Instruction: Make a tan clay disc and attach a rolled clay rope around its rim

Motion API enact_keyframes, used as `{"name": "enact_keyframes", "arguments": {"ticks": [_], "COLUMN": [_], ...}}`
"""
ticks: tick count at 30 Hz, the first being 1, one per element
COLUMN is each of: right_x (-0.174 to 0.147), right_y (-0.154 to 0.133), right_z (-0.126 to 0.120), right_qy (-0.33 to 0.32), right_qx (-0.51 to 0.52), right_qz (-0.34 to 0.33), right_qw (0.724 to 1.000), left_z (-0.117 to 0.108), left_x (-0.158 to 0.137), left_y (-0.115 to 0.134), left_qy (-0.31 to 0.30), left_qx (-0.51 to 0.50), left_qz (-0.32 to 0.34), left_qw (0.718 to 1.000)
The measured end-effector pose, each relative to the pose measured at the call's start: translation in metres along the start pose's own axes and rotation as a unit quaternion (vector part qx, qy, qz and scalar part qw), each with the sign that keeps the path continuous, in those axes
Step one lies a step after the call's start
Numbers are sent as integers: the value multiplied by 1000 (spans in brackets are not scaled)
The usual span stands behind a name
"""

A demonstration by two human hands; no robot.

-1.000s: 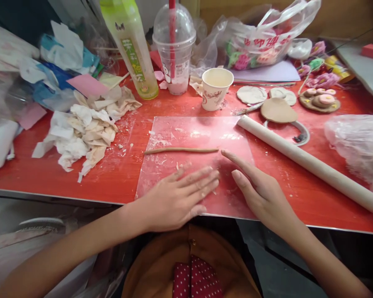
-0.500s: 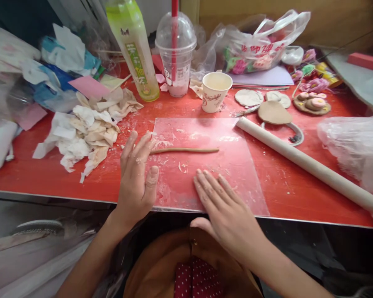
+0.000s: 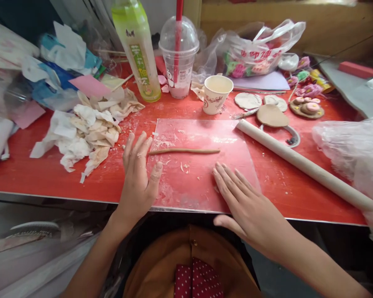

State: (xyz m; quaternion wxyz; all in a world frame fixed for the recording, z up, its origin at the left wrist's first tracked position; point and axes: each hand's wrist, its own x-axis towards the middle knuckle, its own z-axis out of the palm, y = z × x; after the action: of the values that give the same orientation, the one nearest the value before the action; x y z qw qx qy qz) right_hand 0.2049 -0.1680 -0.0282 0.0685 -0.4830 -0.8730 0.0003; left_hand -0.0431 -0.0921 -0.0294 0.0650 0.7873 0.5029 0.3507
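A thin brown clay roll (image 3: 186, 151) lies crosswise on a clear plastic sheet (image 3: 192, 194) on the red table. My left hand (image 3: 139, 174) is at the sheet's left edge, fingers apart and thumb stretched out, close to the roll's left end. On the right part of the sheet, below the roll's right end, my right hand (image 3: 239, 194) lies flat with its fingers outstretched. Neither hand holds anything. Small clay crumbs (image 3: 184, 167) are scattered on the sheet between the hands.
A long grey tube (image 3: 307, 165) slants across the right side. Behind stand a paper cup (image 3: 216, 94), a lidded plastic cup (image 3: 178, 62) and a green bottle (image 3: 138, 54). Crumpled tissues (image 3: 87, 132) lie left; flat clay discs (image 3: 272, 115) and a plastic bag (image 3: 357, 153) are right.
My right hand has slid rightward over the plastic sheet. My left hand stays at the left edge, and the clay roll appears unmoved. The view has shifted slightly.
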Motion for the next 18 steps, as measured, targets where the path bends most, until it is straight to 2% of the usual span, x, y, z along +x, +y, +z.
{"name": "enact_keyframes", "arguments": {"ticks": [4, 10, 15, 18], "right_x": [-13, 23, -19, -19], "right_y": [-3, 3, -5, -2], "right_z": [-2, 5, 2, -1], "right_qy": [-1, -4, -10, -15], "right_qx": [-8, -9, -35, -25], "right_qz": [-14, 5, -18, -27], "right_qw": [1000, 1000, 999, 999], "left_z": [2, 2, 2, 4], "left_x": [0, -1, -1, -1], "left_y": [-1, -3, -4, -3], "left_qy": [-9, -6, -15, -21], "left_qx": [-5, 2, 0, 2], "left_qz": [-14, -15, -22, -17], "left_qw": [1000, 1000, 1000, 1000]}}
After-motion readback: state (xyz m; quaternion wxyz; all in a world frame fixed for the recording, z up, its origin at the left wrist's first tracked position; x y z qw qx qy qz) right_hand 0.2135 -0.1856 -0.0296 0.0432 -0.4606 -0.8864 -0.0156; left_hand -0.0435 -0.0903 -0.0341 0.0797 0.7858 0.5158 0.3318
